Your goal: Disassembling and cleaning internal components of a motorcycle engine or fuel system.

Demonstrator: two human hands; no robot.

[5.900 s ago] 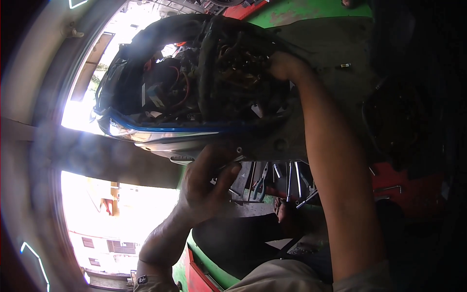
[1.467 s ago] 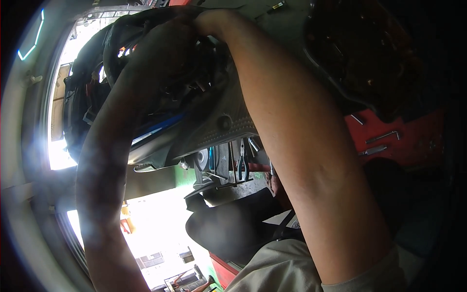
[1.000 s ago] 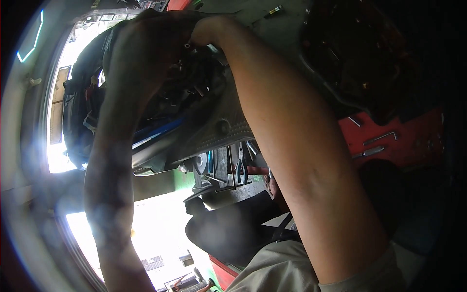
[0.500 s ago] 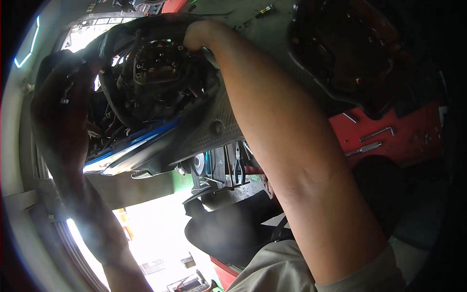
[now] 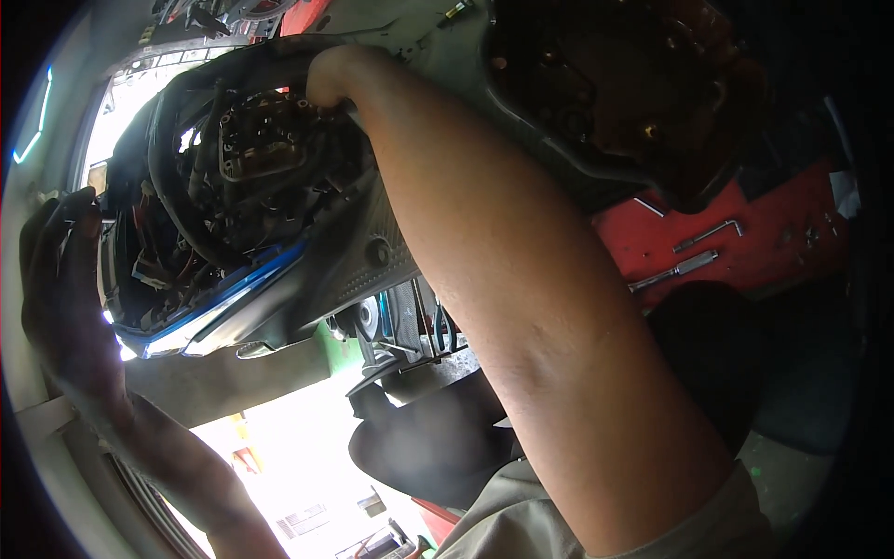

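A scooter with black and blue body panels (image 5: 219, 326) has its engine bay exposed, showing an engine part with bolts (image 5: 265, 140) among hoses. My right hand (image 5: 337, 76) reaches into the upper right of the bay, its fingertips hidden, beside that engine part. My left hand (image 5: 60, 270) is raised at the far left, outside the bay near the scooter's left end, in shadow, with curled fingers around something too small and dark to make out. A large dark, oily part with a wavy rim (image 5: 605, 102) lies to the right of my right forearm.
A red surface (image 5: 782, 214) at the right bears wrenches and bars (image 5: 708, 238). Below the scooter are more tools and pliers (image 5: 445, 331). A dark seat-like shape (image 5: 410, 438) is near me. A bright doorway (image 5: 279, 447) opens at the lower left; a small yellow-tipped item (image 5: 456, 9) lies at the top.
My left hand has withdrawn from the engine bay and swung out to the far left. My right hand stays in the bay; the view has shifted, and more of the engine shows.
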